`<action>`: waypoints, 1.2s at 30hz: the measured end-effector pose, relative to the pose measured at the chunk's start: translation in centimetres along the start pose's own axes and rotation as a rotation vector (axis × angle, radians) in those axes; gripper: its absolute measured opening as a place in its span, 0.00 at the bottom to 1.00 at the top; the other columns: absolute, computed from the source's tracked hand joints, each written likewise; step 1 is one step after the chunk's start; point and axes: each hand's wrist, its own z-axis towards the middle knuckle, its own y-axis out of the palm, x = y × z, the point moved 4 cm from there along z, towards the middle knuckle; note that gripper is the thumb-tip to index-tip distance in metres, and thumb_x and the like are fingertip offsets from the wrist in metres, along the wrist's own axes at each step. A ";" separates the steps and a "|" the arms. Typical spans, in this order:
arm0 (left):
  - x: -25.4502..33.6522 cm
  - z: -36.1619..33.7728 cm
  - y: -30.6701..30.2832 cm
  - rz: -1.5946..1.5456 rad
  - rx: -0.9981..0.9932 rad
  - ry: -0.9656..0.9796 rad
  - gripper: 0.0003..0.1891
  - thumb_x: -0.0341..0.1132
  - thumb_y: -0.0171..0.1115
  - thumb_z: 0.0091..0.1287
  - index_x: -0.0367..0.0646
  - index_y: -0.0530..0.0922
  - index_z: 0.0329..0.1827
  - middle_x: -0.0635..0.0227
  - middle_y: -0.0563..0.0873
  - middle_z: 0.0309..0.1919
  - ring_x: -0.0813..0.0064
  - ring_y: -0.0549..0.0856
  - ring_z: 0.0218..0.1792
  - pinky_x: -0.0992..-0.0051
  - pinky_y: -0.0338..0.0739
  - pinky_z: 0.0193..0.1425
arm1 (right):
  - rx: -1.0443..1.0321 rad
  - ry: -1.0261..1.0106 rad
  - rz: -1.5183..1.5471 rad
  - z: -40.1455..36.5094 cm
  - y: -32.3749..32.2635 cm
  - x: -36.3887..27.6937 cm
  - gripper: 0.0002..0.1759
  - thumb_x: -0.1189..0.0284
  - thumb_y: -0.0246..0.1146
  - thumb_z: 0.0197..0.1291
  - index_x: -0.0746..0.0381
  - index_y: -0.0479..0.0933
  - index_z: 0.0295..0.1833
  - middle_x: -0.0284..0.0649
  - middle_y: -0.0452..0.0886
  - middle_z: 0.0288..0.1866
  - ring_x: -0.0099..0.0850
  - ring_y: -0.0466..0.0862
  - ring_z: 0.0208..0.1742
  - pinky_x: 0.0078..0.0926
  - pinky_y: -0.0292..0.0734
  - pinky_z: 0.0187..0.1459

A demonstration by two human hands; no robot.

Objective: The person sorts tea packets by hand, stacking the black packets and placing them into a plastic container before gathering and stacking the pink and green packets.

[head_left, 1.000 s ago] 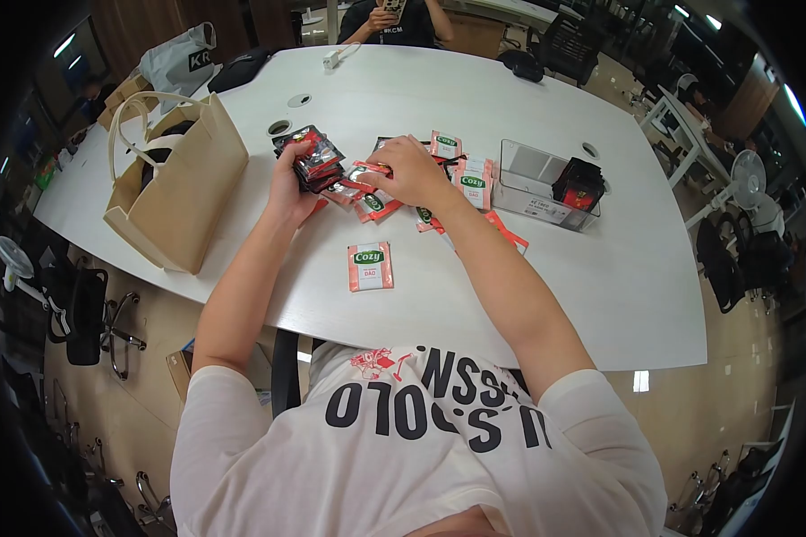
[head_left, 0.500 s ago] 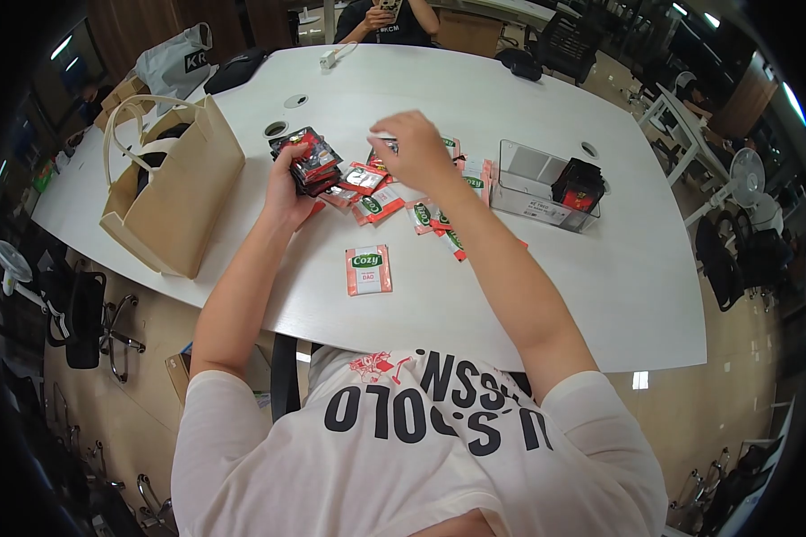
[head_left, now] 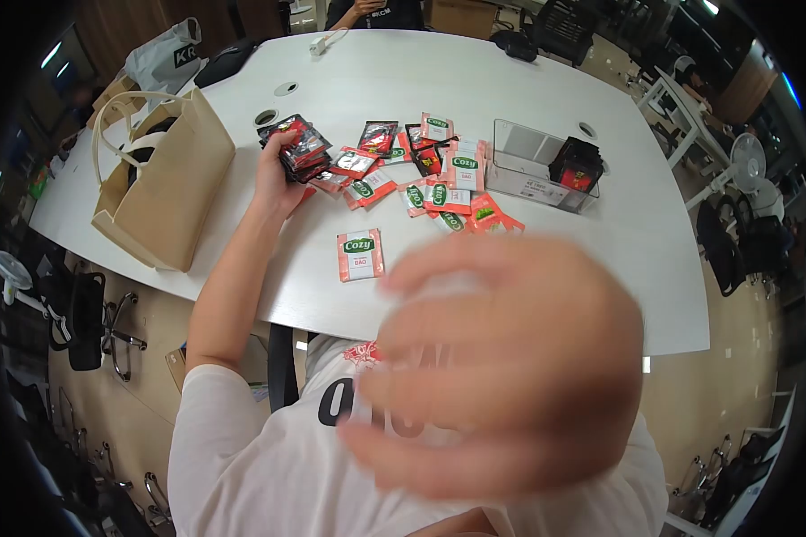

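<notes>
Left hand [head_left: 273, 183] clenched on a packet stack [head_left: 297, 148]; sorting is judged under way.
Right hand [head_left: 493, 367] is held near the lens, blurred, fingers spread, nothing seen held. Loose packets [head_left: 439, 192] are scattered on the desk [head_left: 510, 98] just right of the left hand; another pick would need it lowered there.

The left hand [head_left: 273, 183] grips a stack of dark sachets [head_left: 297, 148]; the right hand [head_left: 493, 376] blurs close to the camera.

Bright, even light falls on the white counter [head_left: 510, 80]; fisheye bends and darkens the edges. The right hand [head_left: 497, 371], lower centre, is badly blurred.
</notes>
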 end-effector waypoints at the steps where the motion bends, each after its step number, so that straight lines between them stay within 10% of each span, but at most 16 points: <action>1: -0.1 0.5 -0.6 0.000 -0.005 0.009 0.14 0.42 0.64 0.70 0.43 0.82 0.52 0.63 0.90 0.43 0.63 0.91 0.43 0.49 0.89 0.51 | 0.009 -0.033 0.014 0.0 0.1 -1.1 0.11 0.69 0.74 0.50 0.59 0.87 0.39 0.34 0.84 0.31 0.31 0.86 0.36 0.37 0.84 0.36; 3: -0.1 1.2 -1.5 -0.002 -0.017 0.027 0.18 0.43 0.63 0.71 0.43 0.82 0.58 0.61 0.90 0.45 0.58 0.90 0.46 0.35 0.88 0.50 | 0.152 -0.132 0.003 -0.2 1.2 -2.7 0.10 0.68 0.69 0.45 0.62 0.81 0.31 0.34 0.75 0.26 0.30 0.79 0.30 0.33 0.82 0.38; 8: 0.0 0.9 -1.1 0.019 -0.038 0.043 0.17 0.42 0.63 0.71 0.41 0.81 0.57 0.60 0.90 0.47 0.58 0.90 0.48 0.39 0.88 0.54 | 0.539 -0.013 -0.011 -0.2 2.4 -4.1 0.09 0.69 0.66 0.43 0.64 0.75 0.24 0.33 0.66 0.22 0.30 0.72 0.25 0.29 0.79 0.36; 24: 0.0 1.1 -1.3 0.029 -0.020 0.035 0.19 0.42 0.62 0.72 0.40 0.81 0.60 0.60 0.89 0.47 0.56 0.90 0.49 0.36 0.88 0.57 | 0.570 -0.202 -0.160 -0.8 3.7 -3.2 0.09 0.71 0.65 0.49 0.63 0.75 0.23 0.32 0.66 0.21 0.28 0.72 0.24 0.28 0.80 0.36; 27: 0.1 0.6 -0.8 0.036 -0.061 -0.004 0.19 0.42 0.62 0.72 0.40 0.81 0.59 0.60 0.89 0.47 0.57 0.90 0.49 0.37 0.89 0.54 | 0.179 -0.024 0.132 -0.8 1.1 -3.9 0.11 0.70 0.63 0.59 0.68 0.81 0.38 0.39 0.75 0.28 0.33 0.79 0.33 0.32 0.82 0.42; 30: -0.2 0.8 -0.9 -0.019 -0.082 -0.042 0.19 0.42 0.63 0.71 0.40 0.82 0.59 0.61 0.89 0.46 0.59 0.91 0.48 0.39 0.90 0.50 | -0.247 0.354 -0.193 -0.8 1.2 -1.1 0.14 0.69 0.71 0.53 0.61 0.87 0.46 0.41 0.87 0.37 0.34 0.87 0.39 0.36 0.85 0.43; 33: -0.4 1.2 -1.4 -0.072 -0.084 -0.081 0.19 0.43 0.64 0.71 0.41 0.82 0.58 0.61 0.89 0.45 0.61 0.91 0.46 0.41 0.90 0.47 | 0.037 0.385 -0.138 -1.9 -1.7 8.7 0.17 0.69 0.75 0.53 0.60 0.88 0.49 0.43 0.91 0.42 0.37 0.90 0.43 0.33 0.85 0.46; 36: 0.2 -0.6 0.4 0.039 -0.036 -0.019 0.18 0.43 0.64 0.71 0.42 0.82 0.58 0.62 0.90 0.44 0.61 0.91 0.43 0.42 0.90 0.46 | -0.197 0.930 -0.212 -9.1 -0.6 20.6 0.24 0.69 0.78 0.56 0.62 0.85 0.59 0.43 0.91 0.53 0.42 0.89 0.56 0.37 0.82 0.59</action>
